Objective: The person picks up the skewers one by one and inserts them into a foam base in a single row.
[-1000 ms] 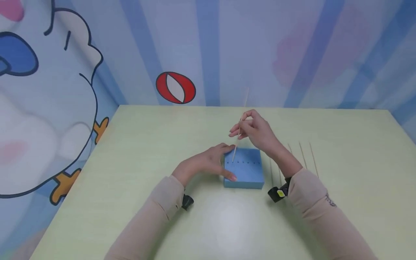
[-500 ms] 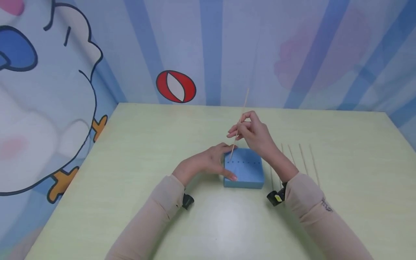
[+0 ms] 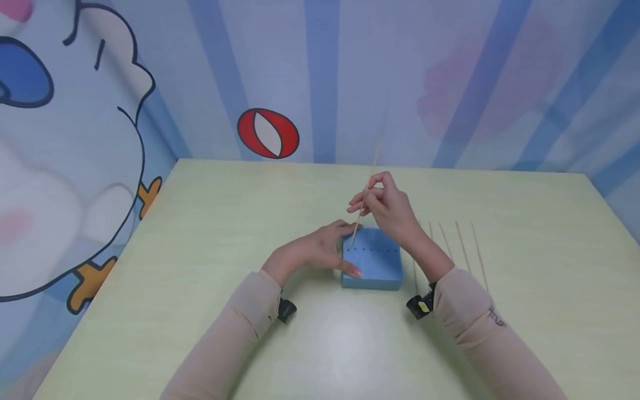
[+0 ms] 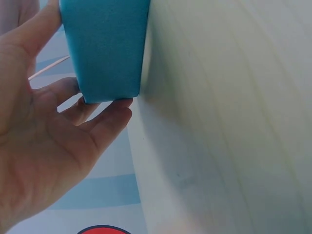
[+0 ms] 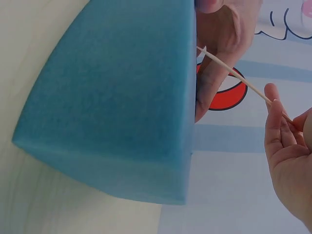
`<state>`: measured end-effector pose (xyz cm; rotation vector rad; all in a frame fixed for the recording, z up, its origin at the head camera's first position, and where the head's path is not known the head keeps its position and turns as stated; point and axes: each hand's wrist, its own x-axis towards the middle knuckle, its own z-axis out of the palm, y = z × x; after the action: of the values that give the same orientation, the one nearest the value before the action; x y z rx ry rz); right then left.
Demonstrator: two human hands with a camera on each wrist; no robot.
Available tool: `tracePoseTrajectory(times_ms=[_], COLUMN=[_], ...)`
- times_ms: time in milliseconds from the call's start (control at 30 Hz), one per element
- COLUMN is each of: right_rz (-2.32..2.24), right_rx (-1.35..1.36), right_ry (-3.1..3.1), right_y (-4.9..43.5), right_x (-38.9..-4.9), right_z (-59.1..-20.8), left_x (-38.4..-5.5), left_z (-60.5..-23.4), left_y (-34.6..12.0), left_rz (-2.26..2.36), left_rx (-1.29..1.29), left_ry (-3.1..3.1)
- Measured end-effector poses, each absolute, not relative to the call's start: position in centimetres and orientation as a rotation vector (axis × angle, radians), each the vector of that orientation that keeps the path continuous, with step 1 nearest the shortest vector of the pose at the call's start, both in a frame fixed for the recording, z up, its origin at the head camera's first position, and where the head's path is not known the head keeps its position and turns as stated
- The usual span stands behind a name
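The step in hand looks like lining up a thin stick [image 5: 235, 73] with the left end of the row of holes [image 3: 371, 250] in a blue block [image 3: 375, 268]. The right hand [image 3: 392, 211] pinches the tilted stick partway along, its tip below the grip; whether it has entered a hole, I cannot tell. The left hand [image 3: 320, 244] grips the block's left side on the bench [image 3: 250, 211]. Next seems to call for straightening the stick, then gentle pressure.

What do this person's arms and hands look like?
The left sleeve and right sleeve are long and beige, the right with a dark marking. Left wrist camera and right wrist camera are black, the latter with a yellow patch. Left hand and right hand are ungloved.
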<state>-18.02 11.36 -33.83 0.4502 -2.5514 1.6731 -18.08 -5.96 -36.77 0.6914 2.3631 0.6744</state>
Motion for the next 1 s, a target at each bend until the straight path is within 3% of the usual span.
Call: tracePoseTrajectory(times_ms=[367, 667, 1000], right_rz=[1.586, 1.171, 1.148], right_rx=[0.526, 0.99, 1.129], right_ry=[-2.606, -2.71, -2.643], right_y=[10.7, 11.5, 12.1], right_x=[-17.8, -15.6, -15.2], right_z=[-33.4, -32.9, -35.0], left_x=[-18.1, -18.0, -17.9], left_z=[-36.7, -36.5, -36.6], left_y=[-6.1, -6.4, -6.2], left_rz=[0.726, 0.759, 0.741], left_rx=[0.703, 0.759, 0.708], left_ry=[2.339, 2.33, 2.34])
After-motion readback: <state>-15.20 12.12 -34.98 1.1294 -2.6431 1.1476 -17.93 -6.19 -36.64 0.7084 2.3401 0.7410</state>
